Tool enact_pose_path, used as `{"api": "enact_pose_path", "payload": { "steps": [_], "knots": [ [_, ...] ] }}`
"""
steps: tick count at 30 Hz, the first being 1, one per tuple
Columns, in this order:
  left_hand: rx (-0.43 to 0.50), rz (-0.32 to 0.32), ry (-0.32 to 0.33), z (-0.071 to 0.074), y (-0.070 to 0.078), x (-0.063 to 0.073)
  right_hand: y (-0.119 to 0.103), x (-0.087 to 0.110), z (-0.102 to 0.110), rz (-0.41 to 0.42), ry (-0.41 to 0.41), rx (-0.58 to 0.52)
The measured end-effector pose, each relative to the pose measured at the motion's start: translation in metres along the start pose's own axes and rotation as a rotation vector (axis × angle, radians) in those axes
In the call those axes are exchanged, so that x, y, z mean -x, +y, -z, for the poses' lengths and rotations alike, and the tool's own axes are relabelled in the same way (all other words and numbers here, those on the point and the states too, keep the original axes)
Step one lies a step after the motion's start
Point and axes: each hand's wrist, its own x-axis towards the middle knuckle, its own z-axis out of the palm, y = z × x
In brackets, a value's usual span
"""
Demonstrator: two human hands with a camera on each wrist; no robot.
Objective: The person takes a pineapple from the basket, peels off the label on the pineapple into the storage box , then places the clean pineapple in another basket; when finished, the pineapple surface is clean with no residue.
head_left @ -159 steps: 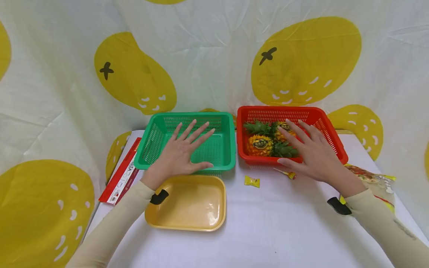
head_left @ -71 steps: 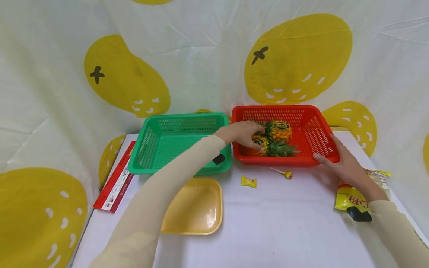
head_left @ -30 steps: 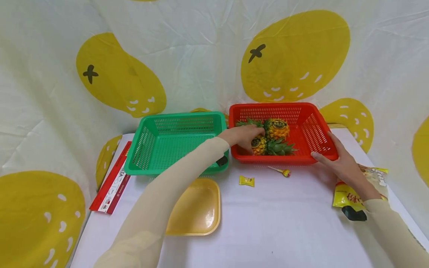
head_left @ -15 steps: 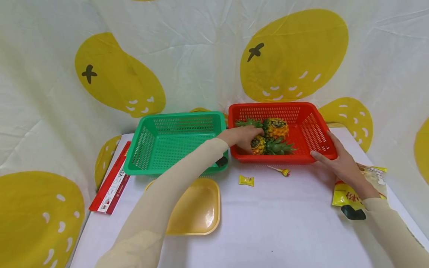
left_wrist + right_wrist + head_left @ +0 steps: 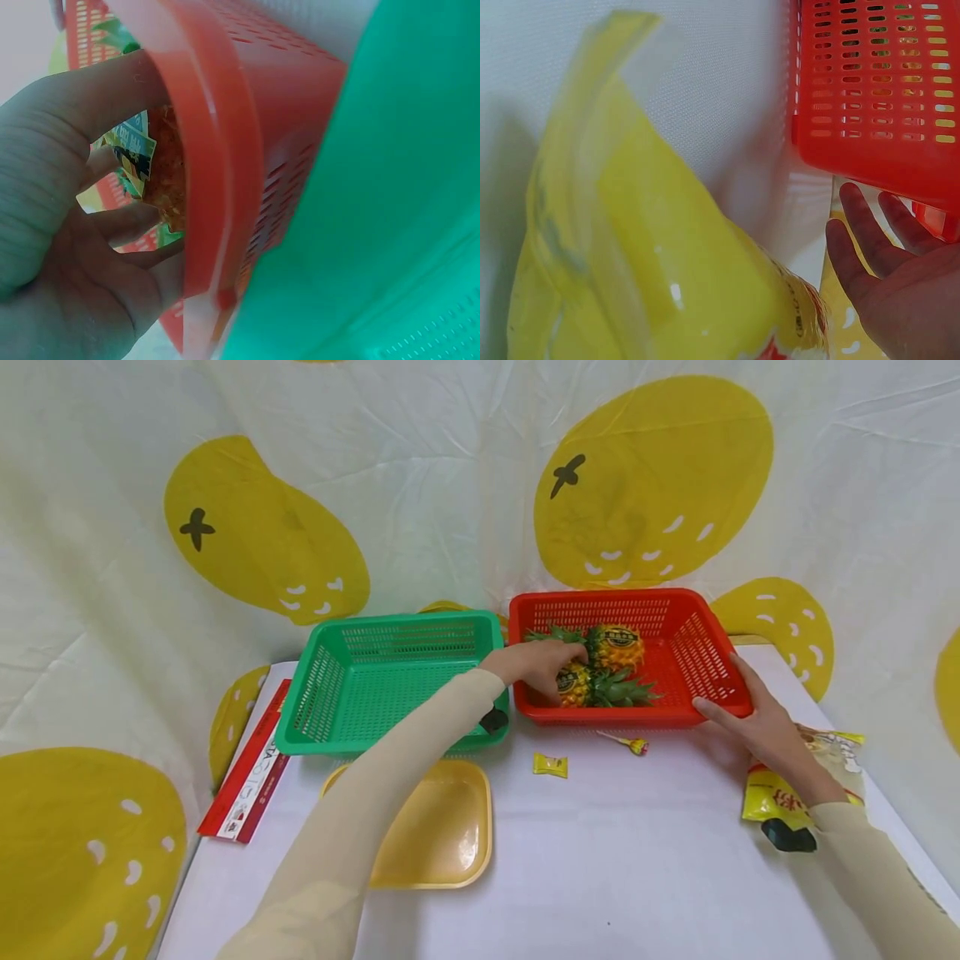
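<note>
In the head view, my left hand (image 5: 542, 667) reaches into the left end of the red basket (image 5: 633, 717). Its fingers curl around the front pineapple (image 5: 576, 687), which lies on its side with leaves pointing right. The left wrist view shows this pineapple's orange skin and dark label (image 5: 136, 154) between thumb and fingers, partly hidden by the basket rim. A second pineapple (image 5: 618, 650) lies behind it, leaves pointing left. My right hand (image 5: 768, 735) holds the basket's front right corner, thumb at the front rim and fingers outside the right wall.
A green basket (image 5: 390, 745) stands left of the red one. Before it is a yellow tray (image 5: 442, 835), partly behind the left sleeve. A yellow-wrapped candy (image 5: 551, 765) and a lollipop (image 5: 637, 746) lie in front. Red-and-white packaging (image 5: 247, 777) lies left; a yellow bag (image 5: 772, 795) lies right.
Both hands, spread above the baskets at first, have come down: the left onto the front pineapple, the right onto the red basket's corner. Over the last second they hardly move; the view shifts slightly.
</note>
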Motion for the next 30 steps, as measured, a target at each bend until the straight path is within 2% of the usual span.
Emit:
{"api": "enact_pose_path", "payload": {
  "steps": [8,17,24,30],
  "knots": [
    [0.004,-0.013,0.0,0.013,0.001,0.007,-0.004,-0.003,0.001,0.011,0.012,-0.007],
    [0.02,-0.059,0.027,0.029,0.006,0.02,-0.004,-0.003,0.001,0.001,0.029,-0.006],
    [0.05,-0.059,0.03,0.034,0.003,0.028,-0.003,-0.003,0.0,-0.005,0.015,-0.014],
    [0.085,-0.081,0.058,0.038,0.002,0.036,-0.001,-0.003,0.0,-0.012,0.012,-0.008]
  ]
}}
